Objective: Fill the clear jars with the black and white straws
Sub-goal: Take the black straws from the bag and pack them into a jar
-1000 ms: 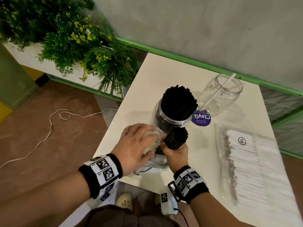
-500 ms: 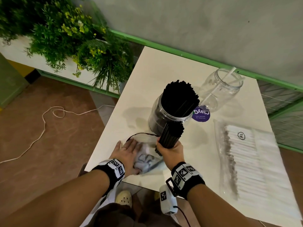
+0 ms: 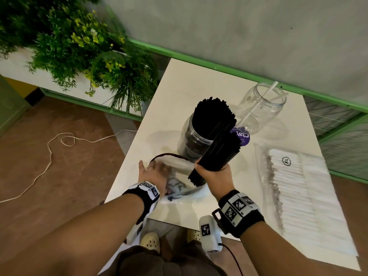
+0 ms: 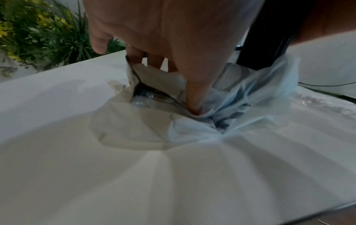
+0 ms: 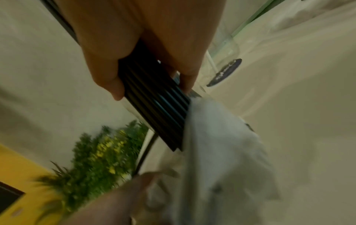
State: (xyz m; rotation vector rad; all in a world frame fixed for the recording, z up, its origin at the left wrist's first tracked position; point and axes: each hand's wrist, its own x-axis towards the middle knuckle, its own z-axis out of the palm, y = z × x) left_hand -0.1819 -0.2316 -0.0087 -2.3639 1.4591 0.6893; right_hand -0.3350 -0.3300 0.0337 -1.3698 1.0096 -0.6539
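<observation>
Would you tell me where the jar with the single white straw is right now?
In the head view, the near-empty clear jar stands at the table's far right, just beyond the jar of black straws and the purple sticker.

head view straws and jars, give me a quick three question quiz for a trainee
1. True or false: the right hand grips a bundle of black straws.
2. What does the left hand press on the table? A) plastic bag B) jar lid C) white straws
3. Fill in: the far jar holds one ____ straw.

Key: 1 true; 2 A, the crumpled plastic bag; 3 white. The near jar is already packed with black straws.
</observation>
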